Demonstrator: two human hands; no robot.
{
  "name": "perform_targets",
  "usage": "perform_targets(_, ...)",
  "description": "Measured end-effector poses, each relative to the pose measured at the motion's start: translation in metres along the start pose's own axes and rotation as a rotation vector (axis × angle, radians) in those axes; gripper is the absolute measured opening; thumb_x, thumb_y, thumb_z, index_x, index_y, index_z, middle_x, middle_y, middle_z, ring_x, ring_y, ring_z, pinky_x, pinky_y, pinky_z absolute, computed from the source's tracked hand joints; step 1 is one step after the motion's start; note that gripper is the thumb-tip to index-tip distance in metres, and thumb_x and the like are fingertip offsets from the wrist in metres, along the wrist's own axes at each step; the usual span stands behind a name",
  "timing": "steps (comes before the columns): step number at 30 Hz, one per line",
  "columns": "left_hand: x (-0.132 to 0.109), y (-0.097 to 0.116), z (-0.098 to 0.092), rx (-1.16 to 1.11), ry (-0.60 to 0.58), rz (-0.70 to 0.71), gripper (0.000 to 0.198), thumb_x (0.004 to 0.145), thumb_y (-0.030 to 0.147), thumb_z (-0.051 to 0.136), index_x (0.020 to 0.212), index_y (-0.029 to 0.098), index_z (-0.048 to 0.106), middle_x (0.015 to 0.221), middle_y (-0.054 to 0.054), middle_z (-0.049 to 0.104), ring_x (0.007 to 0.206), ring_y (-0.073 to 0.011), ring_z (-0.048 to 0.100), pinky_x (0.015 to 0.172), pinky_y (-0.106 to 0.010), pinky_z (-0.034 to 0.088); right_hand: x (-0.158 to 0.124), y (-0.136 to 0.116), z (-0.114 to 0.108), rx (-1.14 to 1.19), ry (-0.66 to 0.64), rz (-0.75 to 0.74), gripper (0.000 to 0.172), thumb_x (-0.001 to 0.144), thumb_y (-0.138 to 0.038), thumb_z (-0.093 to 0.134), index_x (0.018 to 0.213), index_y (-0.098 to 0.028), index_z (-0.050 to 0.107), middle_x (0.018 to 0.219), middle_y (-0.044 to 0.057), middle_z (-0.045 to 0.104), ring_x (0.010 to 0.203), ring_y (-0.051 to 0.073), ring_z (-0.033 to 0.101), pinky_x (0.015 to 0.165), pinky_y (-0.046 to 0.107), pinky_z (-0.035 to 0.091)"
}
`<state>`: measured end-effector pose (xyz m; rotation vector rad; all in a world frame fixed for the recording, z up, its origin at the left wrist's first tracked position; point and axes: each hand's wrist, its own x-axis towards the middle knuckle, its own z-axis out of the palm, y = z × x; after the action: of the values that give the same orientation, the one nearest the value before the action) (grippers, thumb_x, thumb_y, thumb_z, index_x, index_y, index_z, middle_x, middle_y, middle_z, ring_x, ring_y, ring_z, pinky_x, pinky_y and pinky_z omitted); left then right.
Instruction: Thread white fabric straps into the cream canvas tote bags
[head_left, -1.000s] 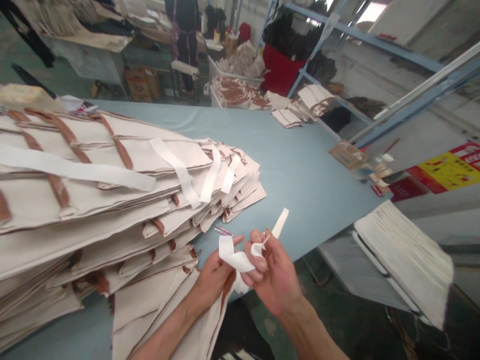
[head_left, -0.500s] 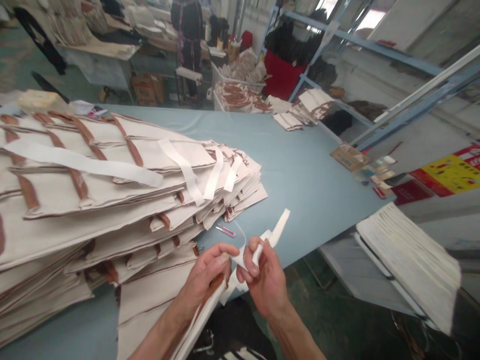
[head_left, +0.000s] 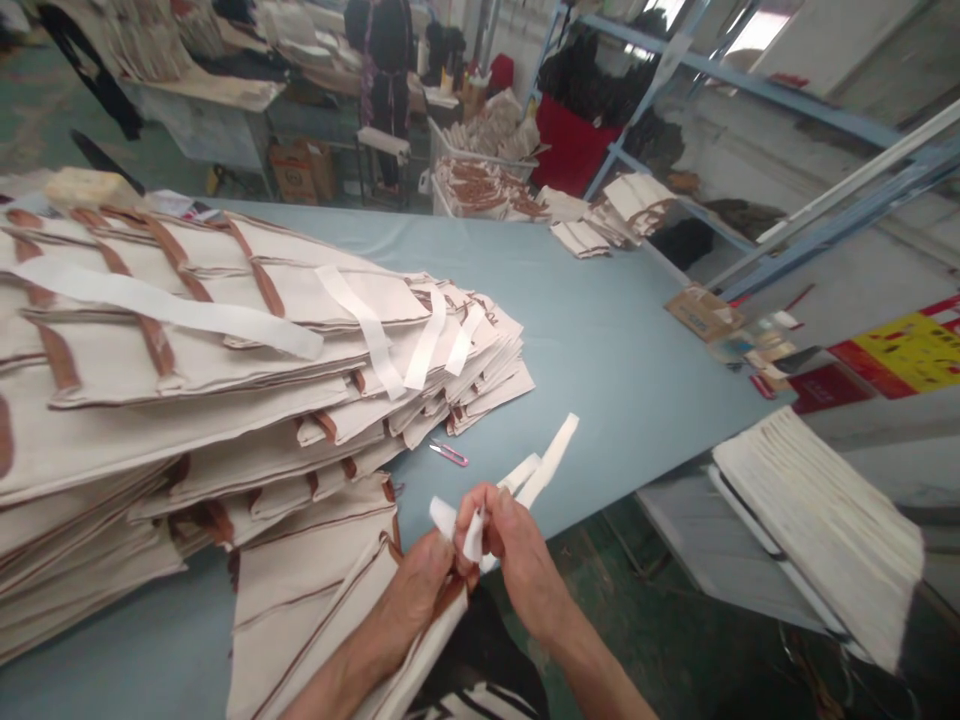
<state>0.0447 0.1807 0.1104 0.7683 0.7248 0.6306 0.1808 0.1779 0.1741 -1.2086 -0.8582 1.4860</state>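
Note:
My left hand [head_left: 421,578] is closed on a cream fabric piece [head_left: 437,632] with brown edging, at the table's near edge. A short white strip end [head_left: 442,515] sticks up beside its thumb. Close against it, my right hand [head_left: 521,555] is closed with a white strip [head_left: 473,537] between its fingers. The fingertips of both hands nearly meet at the brown edge, and they partly hide it. Beyond the right hand, loose white strips [head_left: 553,460] lie on the table. Pink-handled thread snips [head_left: 450,454] rest just past the hands.
Stacked cream fabric pieces [head_left: 247,425] with brown bands cover the left of the blue-grey table [head_left: 600,350], several white strips on top. A small carton [head_left: 703,312] sits at the right edge. Behind stand a filled crate [head_left: 480,185] and a person [head_left: 382,90].
My right hand has moved left and closer to the left hand, bringing the white strip to the brown edge. My left hand has shifted slightly down, and the thin curling tail has gone from view.

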Motion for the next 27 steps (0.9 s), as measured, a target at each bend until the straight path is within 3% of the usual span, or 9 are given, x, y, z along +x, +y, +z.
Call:
perform_targets(3,0.004,0.005,0.000,-0.072,0.028,-0.015,0.070,0.070,0.079,0.079,0.102,0.018,0.073,0.070,-0.001,0.070,0.061,-0.0168,0.061,0.063,-0.028,0.049,-0.010,0.001,0.003,0.203,0.016,0.096,0.060,0.096,-0.077,0.052,0.079,-0.020,0.057,0.060,-0.004,0.051,0.052,0.011,0.049,0.051,0.021,0.044)
perform_targets(6,0.002,0.014,0.000,-0.109,0.060,-0.042,0.077,0.072,0.076,0.080,0.120,0.017,0.071,0.064,0.000,0.069,0.053,-0.0162,0.061,0.057,-0.027,0.049,-0.017,0.007,0.004,0.360,0.065,0.185,0.059,0.087,-0.078,0.066,0.077,-0.020,0.054,0.059,-0.006,0.049,0.050,0.010,0.046,0.046,0.019,0.043)
perform_targets(13,-0.005,0.026,-0.003,-0.012,0.112,-0.020,0.063,0.076,0.073,0.080,0.094,0.013,0.077,0.053,0.006,0.050,0.044,-0.0063,0.033,0.045,-0.020,0.023,-0.023,0.026,-0.010,0.370,0.135,0.289,0.064,0.075,-0.081,0.075,0.079,-0.021,0.052,0.059,-0.008,0.046,0.050,0.009,0.046,0.044,0.019,0.040)
perform_targets(17,-0.014,0.029,-0.003,0.077,0.123,0.041,0.065,0.083,0.077,0.069,0.094,0.013,0.075,0.056,0.005,0.051,0.049,-0.0080,0.034,0.049,-0.022,0.023,-0.019,0.033,-0.017,0.266,0.188,0.281,0.065,0.075,-0.082,0.073,0.076,-0.023,0.046,0.057,-0.010,0.039,0.047,0.008,0.036,0.044,0.019,0.036)
perform_targets(21,-0.028,0.046,0.001,0.266,0.110,0.128,0.051,0.094,0.066,0.062,0.097,0.017,0.076,0.056,0.006,0.044,0.051,-0.0113,0.033,0.051,-0.025,0.024,-0.008,0.047,-0.030,0.131,0.215,0.237,0.066,0.079,-0.083,0.067,0.070,-0.024,0.039,0.054,-0.012,0.030,0.044,0.007,0.027,0.042,0.021,0.032)
perform_targets(24,-0.036,0.064,0.004,0.635,0.070,0.253,0.043,0.103,0.054,0.052,0.089,0.021,0.076,0.061,0.003,0.051,0.058,-0.0153,0.044,0.058,-0.027,0.033,0.001,0.049,-0.043,-0.025,0.262,0.147,0.062,0.083,-0.077,0.068,0.065,-0.022,0.046,0.056,-0.008,0.039,0.051,0.011,0.038,0.049,0.023,0.037)
perform_targets(27,-0.039,0.074,0.002,0.837,0.056,0.247,0.039,0.106,0.045,0.047,0.088,0.023,0.073,0.069,0.001,0.061,0.064,-0.0173,0.053,0.065,-0.028,0.037,0.002,0.032,-0.043,-0.174,0.267,0.043,0.049,0.084,-0.065,0.075,0.071,-0.019,0.066,0.072,-0.001,0.061,0.074,0.017,0.055,0.070,0.026,0.047)
